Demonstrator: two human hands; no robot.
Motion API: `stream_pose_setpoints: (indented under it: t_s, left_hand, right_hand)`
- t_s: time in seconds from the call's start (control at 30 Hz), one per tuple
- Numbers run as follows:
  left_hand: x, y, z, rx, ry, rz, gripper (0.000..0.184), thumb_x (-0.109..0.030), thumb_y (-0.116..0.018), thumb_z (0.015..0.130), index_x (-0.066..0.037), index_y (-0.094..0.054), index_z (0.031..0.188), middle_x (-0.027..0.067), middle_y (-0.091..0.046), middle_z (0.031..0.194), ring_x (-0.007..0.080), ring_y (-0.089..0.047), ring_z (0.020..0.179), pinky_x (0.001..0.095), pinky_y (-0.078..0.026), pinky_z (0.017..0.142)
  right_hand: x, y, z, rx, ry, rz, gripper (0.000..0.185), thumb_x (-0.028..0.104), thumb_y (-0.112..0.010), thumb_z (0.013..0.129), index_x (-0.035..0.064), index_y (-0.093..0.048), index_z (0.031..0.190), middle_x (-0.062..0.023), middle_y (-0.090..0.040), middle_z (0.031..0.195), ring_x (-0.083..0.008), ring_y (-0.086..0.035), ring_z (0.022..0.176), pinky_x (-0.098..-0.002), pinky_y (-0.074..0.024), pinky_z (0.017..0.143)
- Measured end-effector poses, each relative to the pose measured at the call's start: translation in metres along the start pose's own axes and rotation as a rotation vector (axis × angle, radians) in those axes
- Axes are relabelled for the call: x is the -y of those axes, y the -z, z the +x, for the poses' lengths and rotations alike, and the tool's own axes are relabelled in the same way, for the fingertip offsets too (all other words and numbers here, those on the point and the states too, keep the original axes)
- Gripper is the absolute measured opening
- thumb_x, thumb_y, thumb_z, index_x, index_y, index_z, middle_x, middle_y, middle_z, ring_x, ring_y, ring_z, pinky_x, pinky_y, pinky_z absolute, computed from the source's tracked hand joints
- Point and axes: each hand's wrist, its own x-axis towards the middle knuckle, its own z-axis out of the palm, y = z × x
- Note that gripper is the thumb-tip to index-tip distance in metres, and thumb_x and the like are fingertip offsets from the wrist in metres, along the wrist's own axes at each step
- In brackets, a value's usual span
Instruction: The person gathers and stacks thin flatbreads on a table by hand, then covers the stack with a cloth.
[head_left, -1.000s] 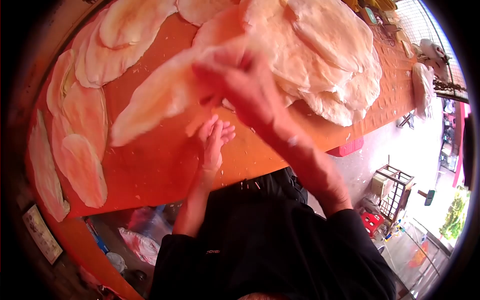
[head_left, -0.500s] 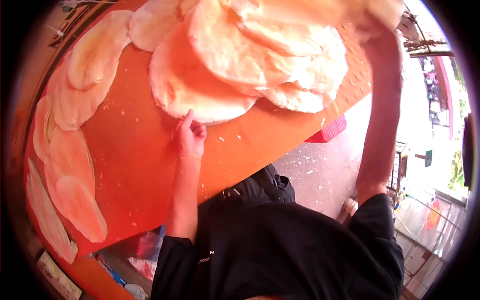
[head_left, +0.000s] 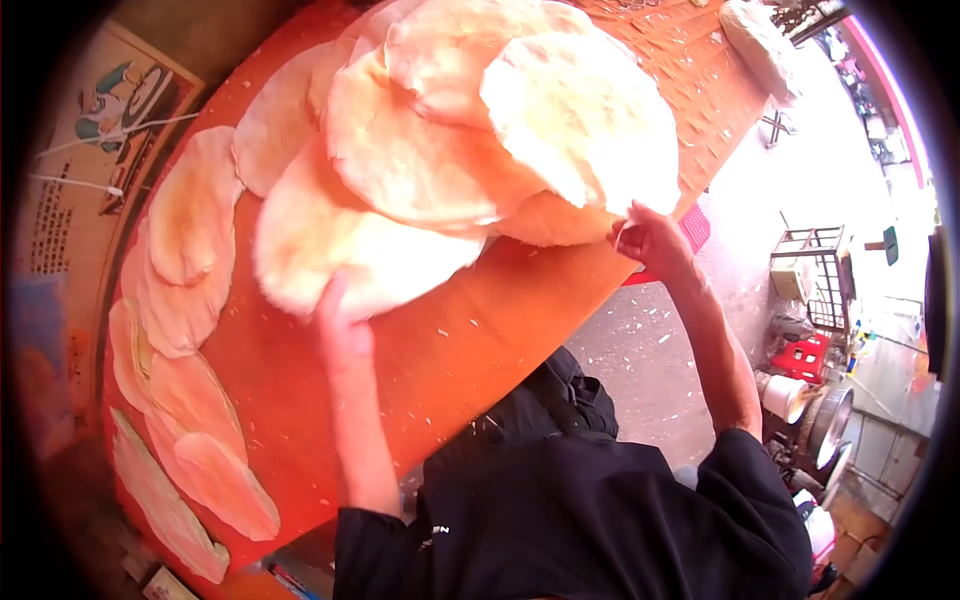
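Observation:
Large, thin, pale dough rounds overlap in a pile on the orange table (head_left: 520,310). My right hand (head_left: 655,243) is closed at the lower right edge of the top right dough round (head_left: 580,120), pinching its rim. My left hand (head_left: 343,325) is smeared by motion at the lower edge of the left dough round (head_left: 345,250); a finger reaches over that edge, but its grip does not show clearly. Between the hands, another dough round (head_left: 420,150) lies partly under the top one.
More oval dough sheets (head_left: 190,240) overlap along the table's left edge. A long pale bundle (head_left: 760,50) lies at the far right corner. A printed board (head_left: 110,130) with white cords stands at left. Beyond the right edge are a metal rack (head_left: 815,275) and a red crate (head_left: 800,355).
My right hand has come down from the far top right to the pile's lower right edge. A dough round now lies spread at the pile's right. The view has shifted.

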Motion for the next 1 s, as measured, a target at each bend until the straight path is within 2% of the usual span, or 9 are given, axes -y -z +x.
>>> stream_pose_setpoints:
  t_s: [0.3,0.43,0.53,0.63,0.73,0.8,0.83,0.9,1.0]
  left_hand:
    - [-0.17,-0.071,0.013,0.102,-0.302,0.362,0.059,-0.001,-0.065,0.084,-0.005,-0.042,0.139,0.0104,-0.056,0.127,0.0262,-0.059,0.113,0.0425,-0.05,0.096]
    - [-0.197,-0.199,0.033,0.555,-0.379,0.118,0.022,-0.003,-0.064,0.087,0.001,-0.062,0.108,0.01,-0.068,0.101,0.0223,-0.068,0.093,0.0354,-0.057,0.079]
    - [-0.227,-0.227,0.045,1.255,0.067,-0.297,0.032,-0.003,-0.045,0.098,0.014,-0.051,0.124,0.0247,-0.059,0.122,0.0272,-0.061,0.108,0.0343,-0.052,0.094]
    - [-0.179,-0.207,0.018,1.09,0.052,-0.305,0.032,-0.002,-0.041,0.097,0.014,-0.051,0.123,0.0249,-0.059,0.119,0.0256,-0.061,0.105,0.0337,-0.053,0.092]
    - [-0.054,-0.18,-0.016,0.339,0.012,0.174,0.039,-0.004,-0.067,0.084,-0.001,-0.055,0.121,0.0121,-0.062,0.113,0.0223,-0.061,0.104,0.0352,-0.056,0.086]
    - [0.044,-0.139,-0.022,0.37,0.033,0.128,0.054,0.006,-0.07,0.077,0.001,-0.048,0.127,0.0093,-0.055,0.122,0.0202,-0.056,0.111,0.0369,-0.054,0.088]
    - [0.078,-0.123,-0.026,0.359,0.072,0.27,0.036,-0.002,-0.066,0.083,0.005,-0.053,0.117,0.009,-0.063,0.1,0.0142,-0.061,0.09,0.0289,-0.053,0.073]
    - [0.08,-0.092,-0.03,0.407,0.523,0.487,0.036,-0.009,-0.066,0.086,0.008,-0.052,0.115,0.0099,-0.065,0.094,0.012,-0.062,0.084,0.0282,-0.052,0.069]
    - [0.079,-0.022,-0.009,0.194,0.213,0.744,0.042,-0.019,-0.07,0.086,0.008,-0.053,0.113,0.0099,-0.065,0.087,0.0125,-0.062,0.078,0.0283,-0.052,0.067]
  right_hand:
    - [-0.002,-0.008,-0.055,-0.077,0.211,-0.438,0.051,0.05,-0.06,0.091,-0.0016,-0.06,0.097,-0.0098,-0.061,0.076,-0.0166,-0.063,0.062,-0.027,-0.0512,0.054]
    - [0.056,-0.054,-0.058,-0.076,0.441,-0.451,0.041,0.039,-0.06,0.093,-0.0013,-0.062,0.1,-0.0091,-0.063,0.083,-0.0153,-0.064,0.069,-0.0272,-0.0515,0.061]
    - [0.09,-0.047,-0.058,-0.11,0.611,-0.408,0.035,0.034,-0.062,0.094,0.0002,-0.064,0.104,-0.0086,-0.065,0.085,-0.0154,-0.065,0.07,-0.0271,-0.0516,0.06]
    - [0.111,-0.027,-0.054,-0.254,0.755,-0.409,0.032,0.032,-0.062,0.095,0.0014,-0.066,0.104,-0.0085,-0.066,0.084,-0.0151,-0.065,0.071,-0.0268,-0.0525,0.061]
    - [0.121,-0.009,-0.047,-0.362,0.933,-0.371,0.027,0.028,-0.06,0.096,0.0021,-0.067,0.103,-0.0086,-0.067,0.084,-0.0152,-0.065,0.073,-0.0268,-0.053,0.063]
    - [0.126,-0.023,-0.05,-0.464,1.037,-0.383,0.025,0.026,-0.06,0.096,0.0024,-0.068,0.103,-0.0095,-0.068,0.087,-0.0161,-0.066,0.076,-0.0273,-0.0532,0.068]
    - [0.125,-0.033,-0.049,-0.467,1.047,-0.421,0.024,0.024,-0.061,0.096,0.0026,-0.068,0.104,-0.0099,-0.069,0.09,-0.0169,-0.066,0.081,-0.0279,-0.0531,0.072]
    - [0.116,-0.063,-0.043,-0.381,1.087,-0.681,0.022,0.023,-0.062,0.095,0.004,-0.068,0.105,-0.0082,-0.069,0.092,-0.0171,-0.066,0.086,-0.0292,-0.0529,0.076]
    - [0.089,-0.105,-0.011,-0.232,1.303,-1.13,0.027,0.022,-0.072,0.086,0.0033,-0.068,0.105,-0.0117,-0.069,0.099,-0.0229,-0.066,0.088,-0.033,-0.0518,0.077]
